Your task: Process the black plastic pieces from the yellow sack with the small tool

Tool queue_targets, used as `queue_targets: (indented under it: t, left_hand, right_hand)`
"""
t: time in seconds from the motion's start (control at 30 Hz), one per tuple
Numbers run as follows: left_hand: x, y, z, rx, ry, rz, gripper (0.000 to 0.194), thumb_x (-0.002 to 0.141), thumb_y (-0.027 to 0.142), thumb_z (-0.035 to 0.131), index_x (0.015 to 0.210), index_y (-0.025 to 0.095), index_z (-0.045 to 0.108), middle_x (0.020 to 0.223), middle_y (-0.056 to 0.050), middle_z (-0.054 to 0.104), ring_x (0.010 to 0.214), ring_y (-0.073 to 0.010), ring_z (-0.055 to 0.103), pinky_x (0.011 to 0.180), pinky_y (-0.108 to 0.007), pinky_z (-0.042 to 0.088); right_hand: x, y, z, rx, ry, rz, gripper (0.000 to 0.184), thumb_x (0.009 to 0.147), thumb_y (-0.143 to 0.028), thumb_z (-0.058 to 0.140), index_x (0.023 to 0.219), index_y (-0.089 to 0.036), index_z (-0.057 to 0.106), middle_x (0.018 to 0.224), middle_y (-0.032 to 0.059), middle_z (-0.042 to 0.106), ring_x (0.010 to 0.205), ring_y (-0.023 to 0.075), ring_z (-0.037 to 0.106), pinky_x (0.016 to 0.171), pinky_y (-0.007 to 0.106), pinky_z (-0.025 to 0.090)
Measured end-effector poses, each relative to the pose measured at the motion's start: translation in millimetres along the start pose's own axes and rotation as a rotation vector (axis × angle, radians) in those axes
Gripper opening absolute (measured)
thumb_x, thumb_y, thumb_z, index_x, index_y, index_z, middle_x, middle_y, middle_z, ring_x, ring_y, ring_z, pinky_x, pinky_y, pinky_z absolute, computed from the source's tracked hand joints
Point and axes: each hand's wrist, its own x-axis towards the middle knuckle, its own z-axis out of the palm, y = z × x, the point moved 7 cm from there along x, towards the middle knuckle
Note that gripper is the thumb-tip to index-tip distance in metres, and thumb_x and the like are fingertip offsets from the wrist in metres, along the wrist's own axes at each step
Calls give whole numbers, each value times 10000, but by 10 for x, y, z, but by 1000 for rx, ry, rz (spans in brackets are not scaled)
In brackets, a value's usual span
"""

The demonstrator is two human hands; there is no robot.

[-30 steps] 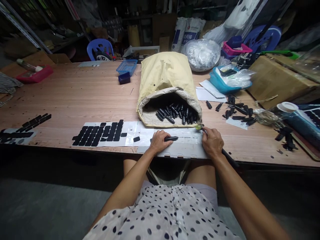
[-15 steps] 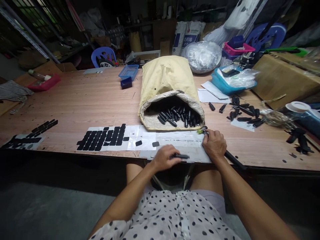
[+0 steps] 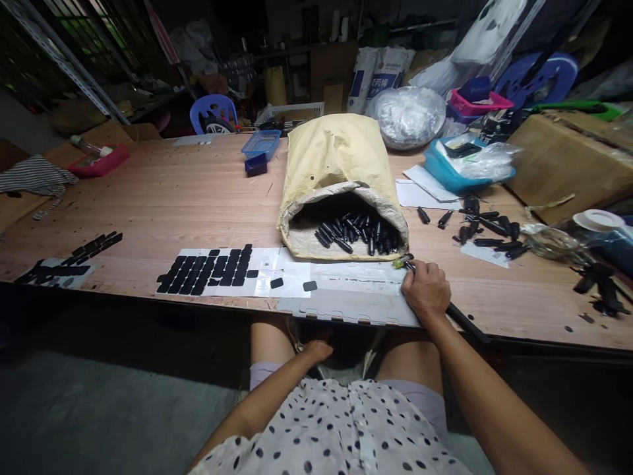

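My right hand [image 3: 426, 287] rests at the table's front edge, its fingers wrapped round a black-handled tool [image 3: 467, 323]. The tool's metal and yellow-green end pokes out past the thumb. Below the edge, between my knees, is my left hand [image 3: 320, 348]; its fingers are lost in the dark, so what they hold is hidden. A yellow woven sack [image 3: 336, 148] lies with its mouth towards me, several glossy black cylindrical pieces [image 3: 353, 231] inside. Before it lies a grey board [image 3: 346, 307]. Rows of flat black rounded pieces [image 3: 202, 272] cover white sheets to the left.
Loose black parts [image 3: 489, 227] are scattered on the right, near a cardboard box [image 3: 568, 161] and a teal basin [image 3: 452, 171]. A blue basket [image 3: 261, 145] stands behind, left of the sack. More black strips [image 3: 93, 249] lie far left.
My left hand, which held a small black cylindrical piece above the board's front edge, has dropped below the table. My right hand stays on the tool. The view has shifted slightly.
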Motion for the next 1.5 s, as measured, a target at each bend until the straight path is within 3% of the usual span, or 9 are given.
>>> queue_targets:
  t: [0.13, 0.27, 0.4, 0.57, 0.67, 0.9, 1.1, 1.3, 1.5]
  left_hand:
    - [-80, 75, -71, 26, -22, -4, 386, 902, 338, 555, 1269, 268, 653, 1183, -78, 735, 1140, -281, 668, 947, -368, 515]
    - [-390, 459, -284, -5, -165, 316, 300, 827, 341, 674, 1106, 247, 734, 1012, -37, 759, 951, -224, 704, 850, -304, 530]
    - [-600, 854, -887, -241, -303, 555, 306, 853, 407, 666, 1064, 197, 737, 876, -29, 737, 751, -157, 662, 697, -261, 519]
    - [-262, 1037, -2267, -220, 499, 533, 220, 908, 279, 559, 1015, 188, 728, 978, -54, 691, 880, -181, 632, 787, -303, 509]
    - [-25, 1179, -2592, 29, 727, 513, 216, 876, 211, 578, 1032, 231, 726, 1035, -51, 640, 968, -207, 600, 858, -333, 490]
    - [333, 1473, -2401, 411, 638, 598, 202, 787, 67, 605, 854, 228, 707, 1025, -76, 591, 1036, -262, 524, 868, -368, 412]
    - [202, 1515, -2369, 447, 627, 637, 135, 824, 126, 632, 909, 226, 665, 999, -75, 642, 1033, -266, 497, 895, -372, 374]
    - [-264, 1248, -2090, 286, 601, 692, 158, 888, 263, 628, 1043, 254, 657, 1020, -44, 681, 993, -249, 517, 906, -377, 386]
    - [-303, 916, -1732, 127, 563, 587, 165, 852, 249, 664, 1012, 255, 705, 996, -37, 664, 980, -237, 538, 898, -375, 421]
  right_hand:
    - [-2, -6, -4, -5, 1, 5, 221, 862, -205, 511, 1028, -172, 652, 879, 94, 545, 814, 225, 450, 637, 310, 244]
    - [-4, -9, 11, -4, -16, 8, 229, 870, -201, 502, 1042, -164, 650, 885, 101, 552, 819, 228, 454, 632, 313, 239]
    - [-12, -16, 12, -1, -8, 6, 228, 869, -204, 496, 1035, -166, 648, 885, 106, 552, 824, 235, 452, 630, 317, 246]
    - [-13, -21, 13, -9, 5, -5, 225, 852, -211, 520, 1036, -173, 645, 882, 99, 544, 825, 230, 450, 643, 320, 271]
    - [-9, -31, 17, -12, -11, -10, 224, 856, -215, 526, 1041, -173, 645, 877, 94, 544, 832, 231, 462, 647, 317, 284]
    - [-8, -68, -12, -25, -28, 10, 244, 880, -190, 477, 1048, -172, 652, 892, 100, 568, 846, 236, 482, 654, 317, 299]
    - [-5, -64, -5, -15, -26, 17, 241, 870, -200, 493, 1051, -171, 649, 908, 102, 563, 853, 236, 468, 665, 322, 301]
    - [-4, -67, 7, -9, -23, 27, 248, 876, -201, 483, 1060, -176, 647, 908, 102, 559, 865, 239, 466, 669, 320, 291]
    - [-1, -53, 13, -19, -50, 17, 265, 892, -207, 465, 1077, -172, 651, 922, 106, 569, 866, 241, 476, 666, 316, 285]
